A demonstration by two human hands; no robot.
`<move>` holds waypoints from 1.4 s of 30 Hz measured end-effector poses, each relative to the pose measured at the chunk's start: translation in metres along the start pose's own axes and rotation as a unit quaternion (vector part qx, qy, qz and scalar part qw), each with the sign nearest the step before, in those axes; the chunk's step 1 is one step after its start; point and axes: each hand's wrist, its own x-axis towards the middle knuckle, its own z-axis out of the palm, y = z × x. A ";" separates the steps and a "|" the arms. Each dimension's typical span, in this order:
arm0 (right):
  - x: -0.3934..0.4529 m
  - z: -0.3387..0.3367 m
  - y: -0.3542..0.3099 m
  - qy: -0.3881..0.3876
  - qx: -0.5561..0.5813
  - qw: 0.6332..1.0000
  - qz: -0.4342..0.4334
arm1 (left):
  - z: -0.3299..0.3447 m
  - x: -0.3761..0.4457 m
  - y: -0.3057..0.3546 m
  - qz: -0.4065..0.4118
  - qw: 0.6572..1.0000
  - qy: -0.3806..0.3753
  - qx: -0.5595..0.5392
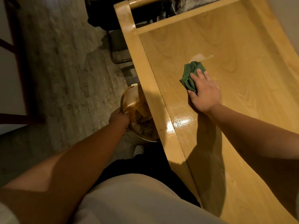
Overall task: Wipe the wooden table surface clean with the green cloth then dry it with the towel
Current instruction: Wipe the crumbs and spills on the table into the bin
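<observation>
The wooden table [234, 46] fills the right side of the view, its varnish shining. A crumpled green cloth [191, 75] lies on its middle, and my right hand [204, 92] presses flat on the cloth's near part. A pale wet smear [200, 57] shows on the wood just beyond the cloth. Below the table's left edge, my left hand [119, 119] grips the rim of a round golden bin [129, 101] that holds crumpled scraps. No towel is in sight.
The table's raised left rail [145, 75] runs from far to near beside the bin. A stone-patterned floor [64, 70] spreads to the left. Dark furniture legs [19, 62] stand at the far left, and dark objects [113, 15] sit beyond the table's far end.
</observation>
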 end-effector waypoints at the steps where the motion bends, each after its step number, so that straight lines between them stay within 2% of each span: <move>1: -0.001 0.001 -0.006 -0.003 0.002 1.000 -0.006 | 0.000 0.000 0.000 0.002 1.000 0.003 0.004; 9: -0.007 0.015 -0.047 -0.035 -0.001 0.998 -0.060 | -0.002 0.002 -0.001 0.002 1.000 -0.004 0.006; 20: -0.036 0.037 -0.115 -0.041 -0.010 0.991 -0.131 | -0.004 0.004 0.001 0.025 1.000 0.006 0.015; 26: -0.049 0.048 -0.151 -0.093 -0.018 0.980 -0.176 | -0.015 0.000 0.000 0.034 0.999 0.001 0.016; 32: -0.056 0.049 -0.161 -0.098 -0.024 0.956 -0.274 | -0.023 -0.007 0.000 0.048 0.999 0.015 0.005; 35: -0.051 0.038 -0.161 -0.089 0.075 0.969 -0.220 | -0.029 -0.009 0.000 0.061 0.998 0.026 0.009; 37: -0.046 0.029 -0.158 -0.045 0.148 0.972 -0.177 | -0.033 -0.008 0.002 0.064 0.997 0.031 0.012; 42: -0.022 0.001 -0.131 0.019 0.240 0.969 -0.052 | -0.029 -0.004 0.001 0.073 0.995 0.054 0.043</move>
